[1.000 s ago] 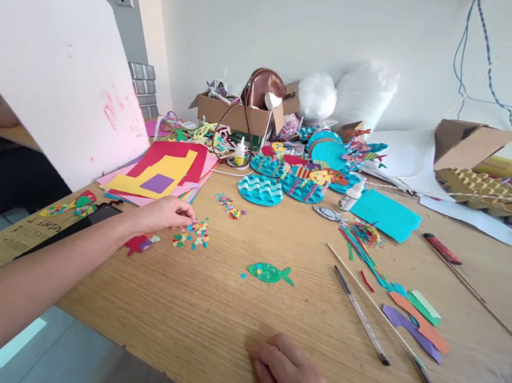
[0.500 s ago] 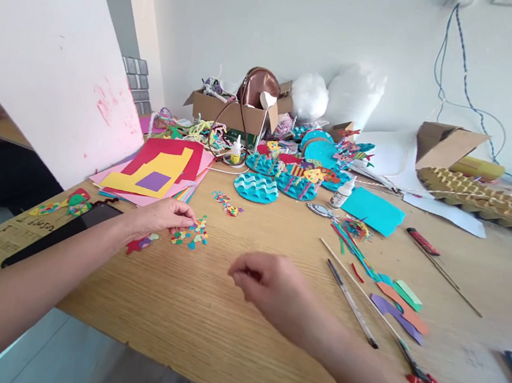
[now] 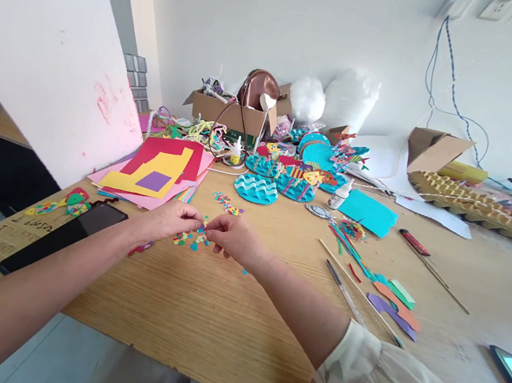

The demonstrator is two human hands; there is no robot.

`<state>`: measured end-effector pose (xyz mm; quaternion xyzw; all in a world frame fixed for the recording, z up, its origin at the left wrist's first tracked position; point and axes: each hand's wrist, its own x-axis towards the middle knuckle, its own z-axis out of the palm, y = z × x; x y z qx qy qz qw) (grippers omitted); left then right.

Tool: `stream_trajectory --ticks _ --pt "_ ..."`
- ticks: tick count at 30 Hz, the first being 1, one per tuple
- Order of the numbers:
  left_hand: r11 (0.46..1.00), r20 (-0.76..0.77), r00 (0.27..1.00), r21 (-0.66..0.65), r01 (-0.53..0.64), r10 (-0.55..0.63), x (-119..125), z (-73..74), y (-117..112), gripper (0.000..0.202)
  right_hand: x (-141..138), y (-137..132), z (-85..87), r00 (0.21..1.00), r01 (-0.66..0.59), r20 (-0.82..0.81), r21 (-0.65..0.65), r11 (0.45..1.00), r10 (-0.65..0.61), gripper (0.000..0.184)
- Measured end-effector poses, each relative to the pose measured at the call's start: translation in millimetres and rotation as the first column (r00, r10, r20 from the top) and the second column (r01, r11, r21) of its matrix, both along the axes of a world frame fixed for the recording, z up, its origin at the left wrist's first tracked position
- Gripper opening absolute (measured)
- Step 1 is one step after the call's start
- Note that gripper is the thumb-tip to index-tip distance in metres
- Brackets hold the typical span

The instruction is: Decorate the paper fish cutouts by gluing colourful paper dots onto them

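My left hand point(image 3: 175, 219) and my right hand point(image 3: 236, 238) meet, fingertips almost touching, above a small pile of coloured paper dots point(image 3: 192, 245). Both pinch thumb against fingers; whatever lies between the tips is too small to make out. Under my left wrist, red and purple paper scraps point(image 3: 139, 249) are partly hidden. A single blue dot point(image 3: 244, 272) lies on the table below my right hand. Just beyond the hands is a short strip of colourful paper bits point(image 3: 228, 204).
Stacked coloured paper point(image 3: 158, 164) and a black phone point(image 3: 64, 237) lie left. Behind are blue wave-patterned crafts point(image 3: 256, 189) and a glue bottle point(image 3: 340, 194). To the right lie a pen point(image 3: 342, 289), a wooden stick point(image 3: 358, 287), paper scraps point(image 3: 397, 302) and a utility knife point(image 3: 414, 242).
My right hand has moved left and away from me to meet my left hand at the dots. The scissors that showed at right are now hidden by my right sleeve.
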<state>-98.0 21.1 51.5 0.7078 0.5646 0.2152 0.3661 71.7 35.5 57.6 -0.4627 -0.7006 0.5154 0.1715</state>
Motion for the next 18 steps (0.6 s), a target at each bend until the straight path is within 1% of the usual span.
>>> stream_trajectory --ticks 5,8,12,18 --pt "1.000 -0.006 1.000 0.016 0.027 -0.027 -1.1 -4.9 -0.2 0.028 -4.2 -0.4 -6.0 1.000 0.009 -0.022 0.016 1.000 -0.008 0.007" --pt "0.999 -0.015 0.999 0.027 0.043 -0.042 1.3 -4.4 -3.1 0.026 -4.6 -1.0 -7.0 0.999 0.020 -0.028 0.013 1.000 -0.019 0.009" --pt "0.997 -0.075 0.996 0.059 0.058 -0.053 4.7 -1.7 -7.3 0.025 -3.8 -1.9 -6.7 0.999 0.025 -0.028 0.003 1.000 -0.025 0.013" --pt "0.996 -0.082 0.995 0.058 0.070 -0.065 3.1 -4.0 -7.1 0.029 -1.0 -5.2 -7.5 0.999 0.034 -0.017 -0.018 0.999 -0.035 0.015"
